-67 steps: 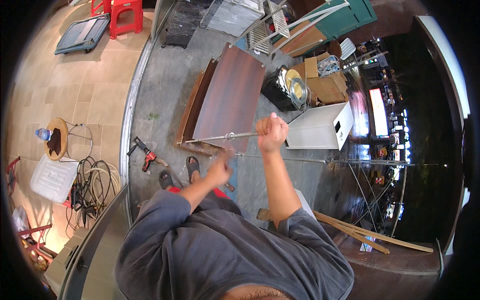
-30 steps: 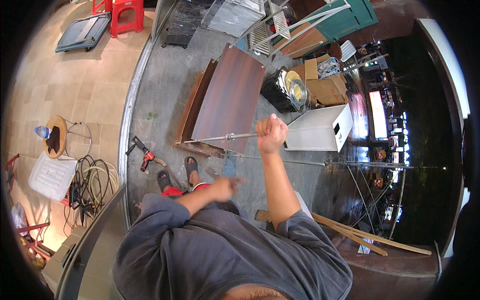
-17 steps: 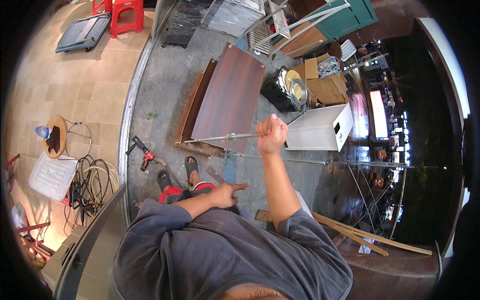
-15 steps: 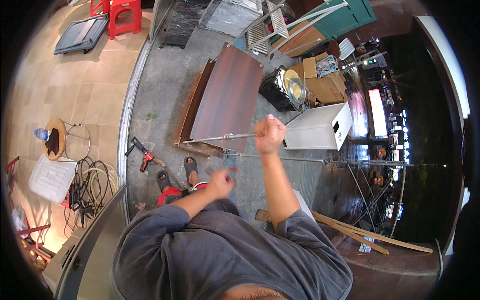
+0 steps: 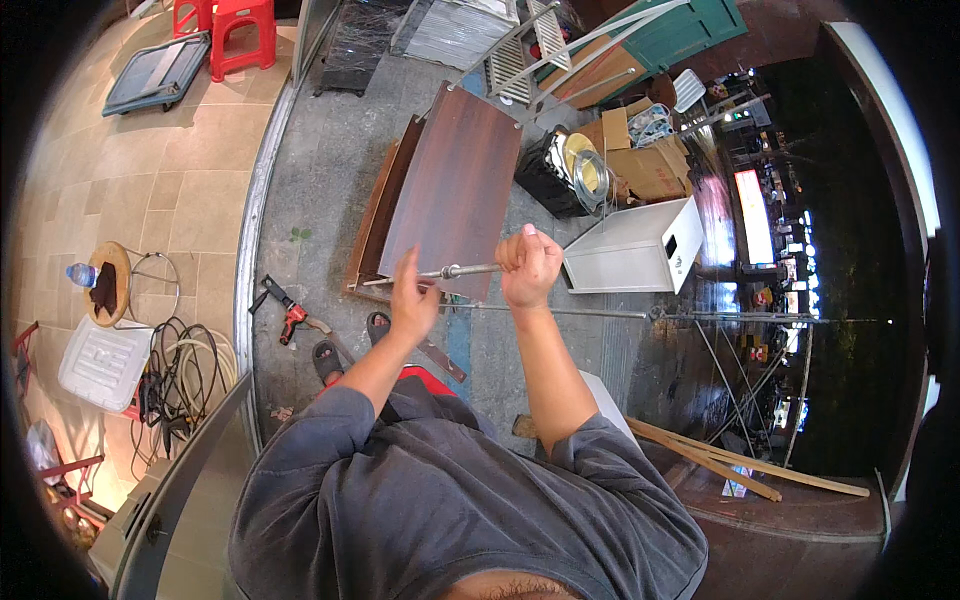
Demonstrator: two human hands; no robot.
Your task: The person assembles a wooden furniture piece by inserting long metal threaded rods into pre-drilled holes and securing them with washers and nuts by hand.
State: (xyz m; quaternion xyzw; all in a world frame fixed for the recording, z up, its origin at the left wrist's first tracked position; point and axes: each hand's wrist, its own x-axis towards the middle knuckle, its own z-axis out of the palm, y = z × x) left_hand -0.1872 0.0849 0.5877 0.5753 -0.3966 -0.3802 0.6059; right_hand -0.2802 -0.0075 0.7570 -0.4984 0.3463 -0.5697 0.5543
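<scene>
I look down from a height onto a concrete floor. My right hand (image 5: 531,266) is shut around a thin grey metal rod (image 5: 455,271) that runs to the left from my fist. My left hand (image 5: 413,298) is raised at the rod's left part, fingers touching it from below. A longer thin metal rod (image 5: 600,313) runs level to the right just under my hands. Below them a dark brown wooden panel (image 5: 455,185) leans over several stacked boards.
A red drill (image 5: 291,314) and black sandals (image 5: 328,360) lie on the floor at left. A white metal box (image 5: 640,245), a cardboard box (image 5: 650,170) and a black bin (image 5: 560,170) stand at right. Coiled cables (image 5: 185,365) lie left; wooden slats (image 5: 720,455) lie lower right.
My left hand dropped away from the rod toward my body, then rose again and now touches it. My right hand has kept its grip in place.
</scene>
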